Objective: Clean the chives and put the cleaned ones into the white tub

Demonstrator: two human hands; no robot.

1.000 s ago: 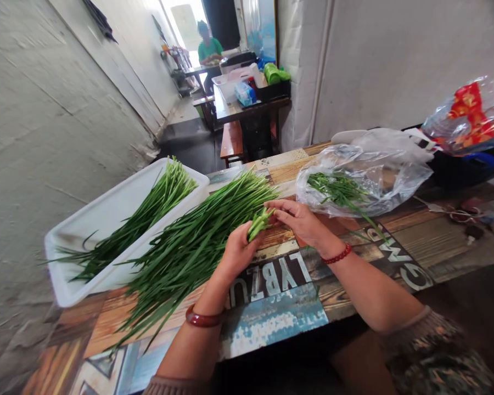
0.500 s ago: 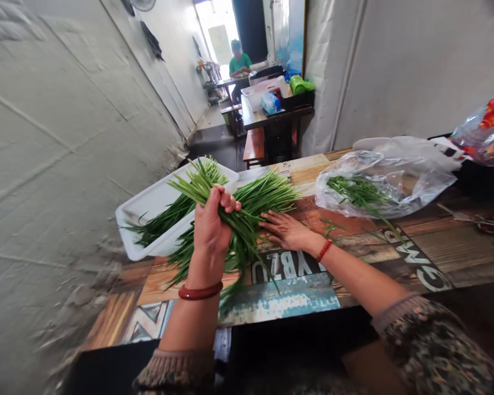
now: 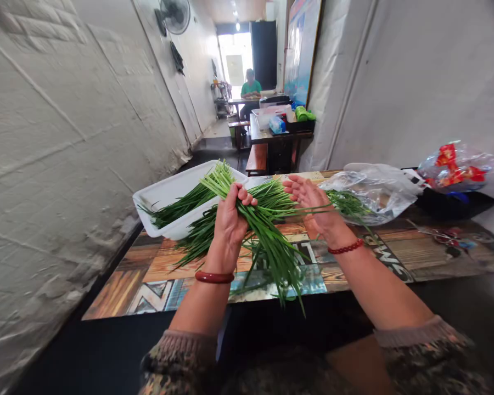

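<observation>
My left hand [image 3: 231, 219] is wrapped round the stems of a bunch of garlic chives [image 3: 271, 238], pale ends up and left, dark leaves hanging toward the table's front edge. To its right my right hand [image 3: 315, 206] is raised with its fingers stretched out, and a few thin stalks cross in front of the palm. Beneath and behind the bunch lies a pile of loose chives [image 3: 201, 233] on the table. More chives [image 3: 185, 204] rest in a white plastic tray [image 3: 158, 192] at the left.
A clear plastic bag [image 3: 379, 192] with green scraps [image 3: 348, 203] sits on the patterned table [image 3: 119, 285], right of my hands. Beyond it is a red-and-clear package [image 3: 453, 167]. A wall [image 3: 66, 164] flanks the left. Farther back, a person in green [image 3: 251, 88] sits at another table.
My right hand has lifted off the table and moved right, fingers apart. My left hand keeps the bunch, whose leaves now swing out to the right. The camera view has tilted up.
</observation>
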